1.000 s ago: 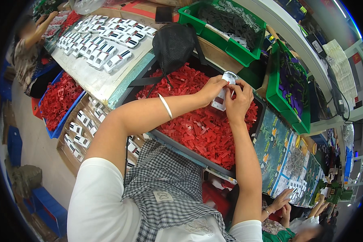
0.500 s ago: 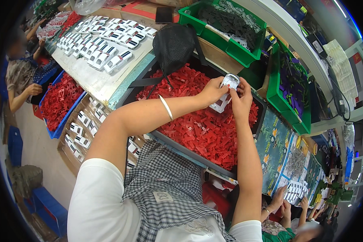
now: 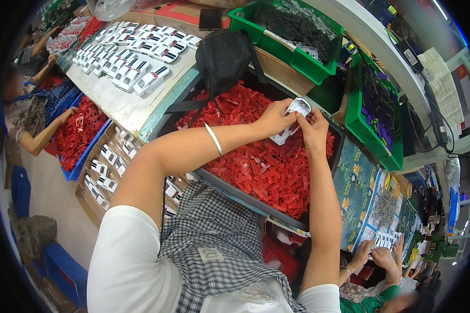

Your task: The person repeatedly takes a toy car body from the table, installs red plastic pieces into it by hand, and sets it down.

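Over a dark bin heaped with red plastic parts, I hold a white toy car body between both hands. Its hollow side faces up. My left hand grips it from the left with the fingers closed. From the right, my right hand pinches the shell, thumb and fingers near a small red piece at its edge. Part of the car body shows below the hands, and the fingers cover its middle.
Rows of white toy cars stand on a board at the far left. A black mesh bag lies on the bin's far edge. Green bins of grey and purple parts stand behind and right. Co-workers' hands show at lower right.
My hands stay over the bin, with the car body slightly shifted and turned between them. At left, a co-worker's hand has reached into the blue bin of red parts.
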### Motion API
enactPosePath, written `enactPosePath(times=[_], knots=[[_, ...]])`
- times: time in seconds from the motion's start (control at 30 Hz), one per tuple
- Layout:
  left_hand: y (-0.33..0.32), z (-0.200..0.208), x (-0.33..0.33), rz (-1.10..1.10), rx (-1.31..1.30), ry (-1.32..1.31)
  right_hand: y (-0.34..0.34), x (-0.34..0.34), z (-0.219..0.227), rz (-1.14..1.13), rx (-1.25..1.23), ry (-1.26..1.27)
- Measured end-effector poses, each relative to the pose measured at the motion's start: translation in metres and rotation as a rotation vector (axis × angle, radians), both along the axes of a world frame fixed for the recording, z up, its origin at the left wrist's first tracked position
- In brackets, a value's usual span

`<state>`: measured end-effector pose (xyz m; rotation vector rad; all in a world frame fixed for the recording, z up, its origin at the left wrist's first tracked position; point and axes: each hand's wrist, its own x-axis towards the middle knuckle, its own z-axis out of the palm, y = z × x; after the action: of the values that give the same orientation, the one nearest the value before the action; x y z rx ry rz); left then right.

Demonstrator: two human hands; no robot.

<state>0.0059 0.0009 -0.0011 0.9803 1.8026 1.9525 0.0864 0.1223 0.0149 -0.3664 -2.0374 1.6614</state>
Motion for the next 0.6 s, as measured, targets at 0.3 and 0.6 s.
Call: enactPosePath(times=[0.3,0.6], knots=[[-0.001,0.002,-0.001,0.009,-0.019,0.146,0.002,-0.003,-0.005,0.008,0.008,0.024],[-0.030,0.071,-0.016,0.205,0.028,0.156,-0.005,0.002,0.014,-0.005,-0.175,0.213]])
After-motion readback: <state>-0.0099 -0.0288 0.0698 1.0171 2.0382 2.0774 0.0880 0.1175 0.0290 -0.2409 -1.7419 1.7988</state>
